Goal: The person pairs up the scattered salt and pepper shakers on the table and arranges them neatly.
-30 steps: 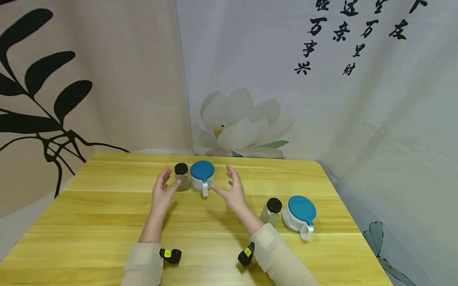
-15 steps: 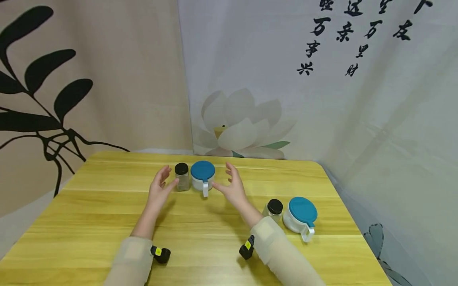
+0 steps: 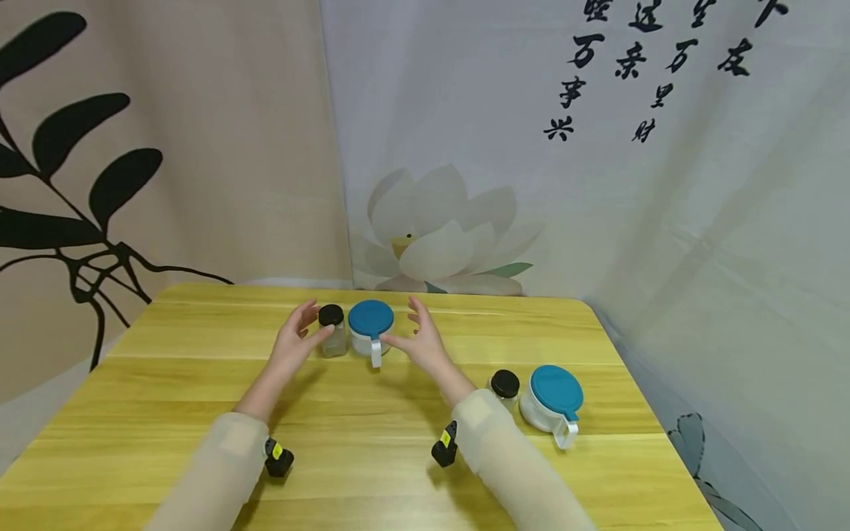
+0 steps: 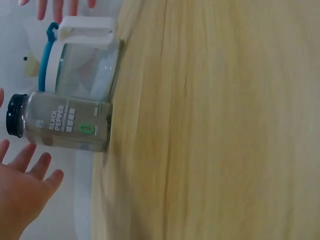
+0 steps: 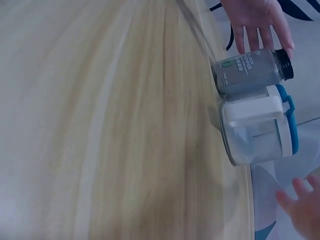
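A pepper bottle [image 3: 335, 344] with a black cap stands upright at the far side of the table. Its label reads "BLACK PEPPER" in the left wrist view. Close on its right is a clear jar [image 5: 252, 137] with a blue lid [image 3: 370, 317] and a white handle. My left hand [image 3: 296, 341] is at the bottle's left side, fingers spread and thumb overlapping the bottle in the head view. On the jar's right, my right hand [image 3: 422, 338] has its fingers apart and its thumb near the handle. Both palms face inward, with the two containers between them.
Another black-capped bottle [image 3: 505, 384], partly hidden by my right sleeve [image 3: 494, 420], stands nearer on the right. Beside it is a second blue-lidded jar [image 3: 556, 389] with a white handle. A printed curtain [image 3: 438, 147] hangs behind the wooden table [image 3: 358, 457].
Both hands have come slightly closer to the bottle and jar between them. My left forearm has swung outward to the left. My right sleeve now covers more of the nearer bottle.
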`<state>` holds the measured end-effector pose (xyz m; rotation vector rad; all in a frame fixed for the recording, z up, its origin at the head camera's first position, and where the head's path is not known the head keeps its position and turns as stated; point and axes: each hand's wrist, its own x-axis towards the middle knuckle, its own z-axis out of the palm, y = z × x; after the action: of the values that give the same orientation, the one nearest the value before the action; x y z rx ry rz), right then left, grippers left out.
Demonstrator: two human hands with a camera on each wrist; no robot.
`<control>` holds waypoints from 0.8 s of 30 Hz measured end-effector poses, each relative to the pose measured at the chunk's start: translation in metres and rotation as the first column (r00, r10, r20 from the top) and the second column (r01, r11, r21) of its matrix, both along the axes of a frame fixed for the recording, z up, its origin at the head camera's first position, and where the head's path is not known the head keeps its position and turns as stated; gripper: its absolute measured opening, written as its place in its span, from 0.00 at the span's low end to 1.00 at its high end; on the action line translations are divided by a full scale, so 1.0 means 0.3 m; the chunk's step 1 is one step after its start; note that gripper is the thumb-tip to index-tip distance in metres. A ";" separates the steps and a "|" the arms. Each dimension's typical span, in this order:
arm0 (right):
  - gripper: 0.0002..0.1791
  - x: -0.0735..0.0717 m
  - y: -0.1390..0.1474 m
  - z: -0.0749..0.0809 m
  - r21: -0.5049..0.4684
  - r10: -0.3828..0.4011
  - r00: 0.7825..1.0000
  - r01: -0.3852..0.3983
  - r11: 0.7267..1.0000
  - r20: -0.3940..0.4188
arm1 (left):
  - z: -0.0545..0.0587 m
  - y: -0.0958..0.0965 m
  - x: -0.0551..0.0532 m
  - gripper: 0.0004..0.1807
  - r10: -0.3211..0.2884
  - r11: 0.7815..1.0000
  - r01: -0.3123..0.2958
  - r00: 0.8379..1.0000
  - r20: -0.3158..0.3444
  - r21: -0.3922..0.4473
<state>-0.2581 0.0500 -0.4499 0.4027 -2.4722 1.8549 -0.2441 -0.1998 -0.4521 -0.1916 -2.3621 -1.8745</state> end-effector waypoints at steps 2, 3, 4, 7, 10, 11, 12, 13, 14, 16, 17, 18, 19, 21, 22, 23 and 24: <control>0.50 -0.006 -0.004 -0.004 0.013 0.003 1.000 -0.003 1.000 0.008 | 0.007 0.000 -0.001 0.39 -0.015 1.000 0.015 1.000 0.002 -0.026; 0.50 -0.009 -0.005 -0.005 0.018 0.005 1.000 -0.005 1.000 0.014 | 0.009 0.001 -0.003 0.39 -0.022 0.999 0.022 1.000 0.003 -0.035; 0.51 -0.012 -0.008 -0.006 0.028 0.004 1.000 -0.005 1.000 0.025 | 0.020 0.003 0.001 0.39 -0.031 0.999 0.032 0.999 0.010 -0.036; 0.52 -0.042 -0.012 -0.048 0.051 0.004 1.000 -0.006 0.999 0.028 | 0.006 -0.005 -0.017 0.39 -0.052 0.998 0.053 0.998 0.021 -0.038; 0.52 -0.050 -0.016 -0.056 0.045 0.022 0.999 -0.023 0.999 0.028 | -0.038 -0.021 -0.053 0.40 -0.061 0.997 0.062 0.998 0.021 -0.051; 0.53 -0.052 -0.018 -0.058 0.041 0.025 0.999 -0.026 0.999 0.027 | -0.051 -0.024 -0.065 0.40 -0.060 0.997 0.061 0.998 0.021 -0.053; 0.53 -0.055 -0.019 -0.061 0.038 0.028 0.999 -0.029 0.999 0.028 | -0.054 -0.025 -0.069 0.41 -0.061 0.996 0.062 0.998 0.017 -0.062; 0.53 -0.057 -0.021 -0.062 0.032 0.030 0.999 -0.031 0.999 0.030 | -0.054 -0.024 -0.072 0.41 -0.060 0.996 0.061 0.998 0.015 -0.068; 0.53 -0.060 -0.023 -0.063 0.030 0.031 0.999 -0.032 0.999 0.030 | -0.052 -0.023 -0.073 0.41 -0.058 0.996 0.059 0.998 0.012 -0.068; 0.54 -0.065 -0.028 -0.067 0.024 0.034 0.999 -0.035 0.999 0.033 | -0.044 -0.020 -0.072 0.40 -0.056 0.997 0.057 0.998 0.009 -0.059; 0.54 -0.066 -0.031 -0.068 0.024 0.036 0.999 -0.037 0.999 0.036 | -0.039 -0.018 -0.069 0.40 -0.054 0.997 0.055 0.998 0.011 -0.051; 0.54 -0.067 -0.034 -0.070 0.023 0.039 0.998 -0.040 0.999 0.040 | -0.031 -0.016 -0.065 0.40 -0.053 0.998 0.054 0.998 0.015 -0.043; 0.55 -0.069 -0.037 -0.072 0.021 0.042 0.998 -0.043 0.999 0.042 | -0.019 -0.012 -0.057 0.39 -0.053 0.998 0.054 0.998 0.019 -0.036; 0.55 -0.071 -0.042 -0.076 0.019 0.049 0.998 -0.050 0.999 0.050 | 0.003 -0.004 -0.041 0.38 -0.055 0.998 0.055 0.998 0.029 -0.023; 0.56 -0.071 -0.043 -0.078 0.020 0.052 0.997 -0.054 0.998 0.056 | 0.013 0.000 -0.033 0.38 -0.056 0.998 0.056 0.998 0.035 -0.016; 0.56 -0.070 -0.045 -0.080 0.019 0.057 0.996 -0.058 0.998 0.063 | 0.021 0.003 -0.027 0.38 -0.058 0.998 0.059 0.998 0.037 -0.013; 0.56 -0.070 -0.046 -0.083 0.020 0.060 0.996 -0.061 0.998 0.070 | 0.026 0.005 -0.022 0.38 -0.060 0.998 0.061 0.997 0.039 -0.009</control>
<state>-0.2790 0.0362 -0.4747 0.4255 -2.5555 1.8975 -0.2507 -0.1982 -0.4443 -0.2326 -2.4171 -1.9103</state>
